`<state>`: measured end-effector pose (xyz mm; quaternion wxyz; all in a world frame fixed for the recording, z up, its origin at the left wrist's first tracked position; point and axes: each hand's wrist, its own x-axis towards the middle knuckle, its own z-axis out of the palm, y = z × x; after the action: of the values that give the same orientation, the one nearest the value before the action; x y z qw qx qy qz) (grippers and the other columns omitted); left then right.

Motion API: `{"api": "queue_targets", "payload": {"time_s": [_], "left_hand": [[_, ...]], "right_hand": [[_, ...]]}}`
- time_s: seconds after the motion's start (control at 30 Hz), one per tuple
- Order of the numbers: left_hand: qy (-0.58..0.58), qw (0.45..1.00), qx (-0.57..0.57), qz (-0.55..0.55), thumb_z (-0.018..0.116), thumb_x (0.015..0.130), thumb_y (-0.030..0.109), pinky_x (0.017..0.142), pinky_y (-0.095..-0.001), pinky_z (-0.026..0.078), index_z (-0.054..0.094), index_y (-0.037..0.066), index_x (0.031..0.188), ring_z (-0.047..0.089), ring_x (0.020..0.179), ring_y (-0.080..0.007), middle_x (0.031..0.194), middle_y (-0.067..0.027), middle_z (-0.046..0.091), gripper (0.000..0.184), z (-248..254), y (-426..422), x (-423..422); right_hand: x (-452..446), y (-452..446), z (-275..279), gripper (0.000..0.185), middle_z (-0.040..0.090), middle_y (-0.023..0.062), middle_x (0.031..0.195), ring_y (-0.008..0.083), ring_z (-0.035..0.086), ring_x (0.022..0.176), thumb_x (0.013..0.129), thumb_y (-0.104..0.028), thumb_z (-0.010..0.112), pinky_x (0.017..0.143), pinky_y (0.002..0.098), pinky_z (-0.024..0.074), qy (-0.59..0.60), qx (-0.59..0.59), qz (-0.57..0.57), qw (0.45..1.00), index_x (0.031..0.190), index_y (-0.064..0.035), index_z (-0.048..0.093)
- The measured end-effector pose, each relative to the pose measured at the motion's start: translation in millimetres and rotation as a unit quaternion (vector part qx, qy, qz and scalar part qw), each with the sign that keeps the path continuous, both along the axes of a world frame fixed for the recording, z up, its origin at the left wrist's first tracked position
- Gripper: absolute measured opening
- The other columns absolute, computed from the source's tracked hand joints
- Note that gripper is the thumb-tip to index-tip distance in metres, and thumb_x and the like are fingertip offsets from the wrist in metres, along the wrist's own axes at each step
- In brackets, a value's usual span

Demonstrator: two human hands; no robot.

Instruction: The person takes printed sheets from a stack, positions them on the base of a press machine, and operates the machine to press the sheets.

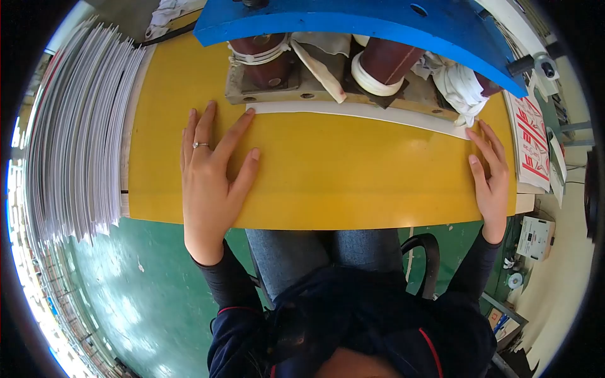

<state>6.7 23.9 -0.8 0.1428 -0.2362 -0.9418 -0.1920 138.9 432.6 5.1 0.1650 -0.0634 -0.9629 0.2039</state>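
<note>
My left hand (214,170) lies on the yellow tabletop (353,176) with its fingers spread and a ring on one finger. Its index fingertip touches the left end of a white paper-like strip (365,113). At the strip's right end is my right hand (491,170), fingers extended, with fingertips at the corner. The strip runs along the front of a metal base (302,93) under a blue press plate (359,22). How far it reaches beneath the base is hidden.
A tall pile of white sheets (82,138) stands at the left. Brown posts (387,63) and white cloth (460,88) sit beneath the blue plate. Sheets with red print (529,138) lie at the right. A white box (535,238) is lower right.
</note>
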Motion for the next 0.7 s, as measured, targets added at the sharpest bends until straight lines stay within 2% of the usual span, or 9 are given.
{"api": "queue_targets", "payload": {"time_s": [0.1, 0.2, 0.5, 0.6, 0.7], "left_hand": [[-0.026, 1.000, -0.011, -0.001, 0.061, 0.094, 0.023, 0.120, -0.0534, 0.028, 0.065, 0.020, 0.139, 0.035, 0.147, -0.0466, 0.156, -0.0234, 0.043, 0.045, 2.1, 0.3, 0.1], [-0.025, 1.000, -0.006, -0.005, 0.061, 0.094, 0.023, 0.120, -0.0529, 0.029, 0.065, 0.020, 0.139, 0.037, 0.146, -0.0464, 0.156, -0.0237, 0.043, 0.045, 1.7, 0.0, -0.3], [-0.024, 1.000, -0.011, -0.005, 0.062, 0.093, 0.022, 0.119, -0.0524, 0.030, 0.065, 0.019, 0.138, 0.038, 0.145, -0.0461, 0.156, -0.0244, 0.043, 0.045, 1.4, 0.0, -0.8], [-0.003, 1.000, 0.006, -0.007, 0.069, 0.089, 0.025, 0.115, -0.0532, 0.035, 0.069, 0.024, 0.134, 0.043, 0.139, -0.0493, 0.150, -0.0256, 0.049, 0.044, -1.3, -0.2, -1.7], [-0.005, 1.000, 0.009, -0.006, 0.069, 0.089, 0.026, 0.115, -0.0532, 0.035, 0.069, 0.023, 0.133, 0.043, 0.138, -0.0494, 0.149, -0.0260, 0.049, 0.044, -1.2, -0.1, -1.4]], "right_hand": [[-0.4, 0.0, 0.5, 0.038, 0.053, 0.0204, 0.147, 0.0369, 0.049, 0.139, 0.096, -0.014, 0.060, 0.116, 0.0438, 0.0367, 0.000, -0.005, 0.005, 1.000, 0.132, -0.0087, 0.068], [-0.5, 2.0, -0.8, 0.039, 0.054, 0.0204, 0.146, 0.0368, 0.049, 0.139, 0.095, -0.013, 0.059, 0.116, 0.0437, 0.0367, 0.003, 0.000, 0.010, 1.000, 0.132, -0.0084, 0.067], [-1.2, 1.7, -1.2, 0.040, 0.054, 0.0202, 0.147, 0.0366, 0.049, 0.139, 0.094, -0.011, 0.058, 0.116, 0.0436, 0.0360, 0.002, 0.004, 0.005, 1.000, 0.132, -0.0087, 0.067], [-0.5, 1.6, -1.9, 0.040, 0.054, 0.0200, 0.147, 0.0365, 0.048, 0.140, 0.093, -0.010, 0.058, 0.117, 0.0438, 0.0358, 0.002, 0.005, 0.003, 1.000, 0.132, -0.0088, 0.067], [-1.0, 0.8, -1.9, 0.040, 0.054, 0.0199, 0.147, 0.0365, 0.048, 0.140, 0.093, -0.009, 0.058, 0.117, 0.0439, 0.0357, 0.004, -0.004, 0.004, 1.000, 0.132, -0.0086, 0.067]]}}
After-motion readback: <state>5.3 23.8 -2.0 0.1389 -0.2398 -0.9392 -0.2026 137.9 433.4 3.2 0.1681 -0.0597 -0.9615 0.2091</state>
